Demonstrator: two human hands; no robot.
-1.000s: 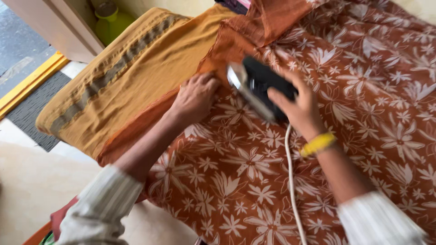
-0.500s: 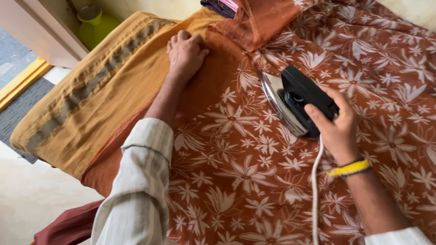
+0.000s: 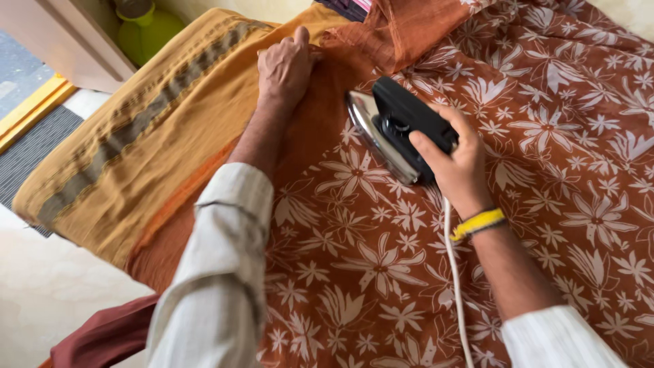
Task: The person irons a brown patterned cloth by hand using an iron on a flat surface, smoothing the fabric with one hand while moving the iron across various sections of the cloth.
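Note:
My right hand [image 3: 458, 163] grips the black handle of an electric iron [image 3: 390, 129], tilted so its shiny soleplate faces left, just above a rust-brown cloth with white flowers [image 3: 381, 266]. A white cord [image 3: 455, 286] runs from the iron back along my right forearm, which wears a yellow band [image 3: 479, 222]. My left hand [image 3: 285, 67] lies palm down on the plain orange edge of the cloth [image 3: 320, 129], fingers together, near its far fold. Both arms wear pale striped sleeves.
A mustard-yellow cloth with a grey-green stripe [image 3: 129, 143] lies along the left side of the surface. A green plastic vessel [image 3: 144, 27] and a wooden door edge [image 3: 68, 41] stand at the top left. Pale floor [image 3: 48, 300] and a maroon cloth [image 3: 102, 337] lie below left.
The iron has been lifted off the orange edge and drawn back to the right, tilting up. My left hand has slid forward along the orange edge toward the far fold.

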